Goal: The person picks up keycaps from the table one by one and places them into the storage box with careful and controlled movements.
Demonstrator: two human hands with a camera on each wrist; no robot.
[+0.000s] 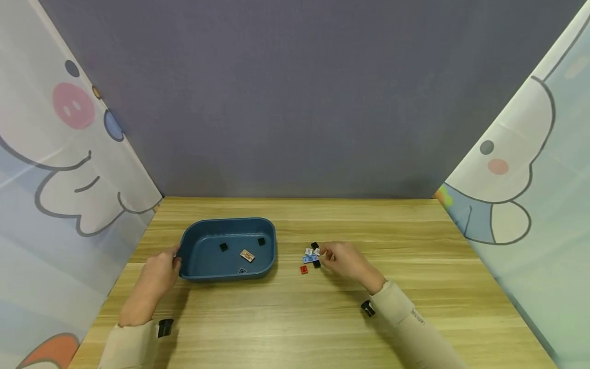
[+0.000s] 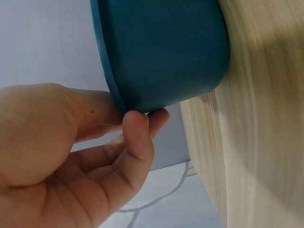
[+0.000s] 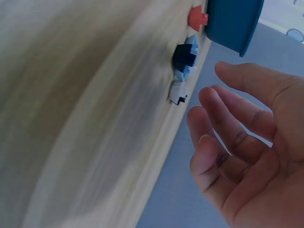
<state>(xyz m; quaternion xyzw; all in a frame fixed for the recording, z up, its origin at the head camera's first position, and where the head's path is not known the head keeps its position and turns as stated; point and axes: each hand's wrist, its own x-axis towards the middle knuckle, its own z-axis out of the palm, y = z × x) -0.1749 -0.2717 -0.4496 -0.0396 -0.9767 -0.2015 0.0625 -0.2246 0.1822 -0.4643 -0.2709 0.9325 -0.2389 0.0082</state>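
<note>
A dark blue plastic tub (image 1: 226, 278) sits on the left part of the table. My left hand (image 1: 159, 272) pinches its left rim; the left wrist view shows the thumb and fingers (image 2: 135, 135) right at the lip. My right hand (image 1: 345, 259) hovers beside a small cluster of pieces, fingers loosely bent and nothing between them. In that cluster lie a light blue oblong piece (image 1: 311, 259), a red square piece (image 1: 303, 269), white pieces (image 1: 308, 251) and black pieces (image 1: 315, 245). The right wrist view has these pieces just beyond the fingertips (image 3: 223, 69).
Inside the tub lie black square pieces (image 1: 223, 247), a tan oblong piece (image 1: 247, 255) with markings, and a dark piece with a pale outline (image 1: 243, 270). The wooden table (image 1: 258, 328) ends at a grey panel (image 1: 299, 102) behind. Cartoon-print sheets (image 1: 530, 195) flank both sides.
</note>
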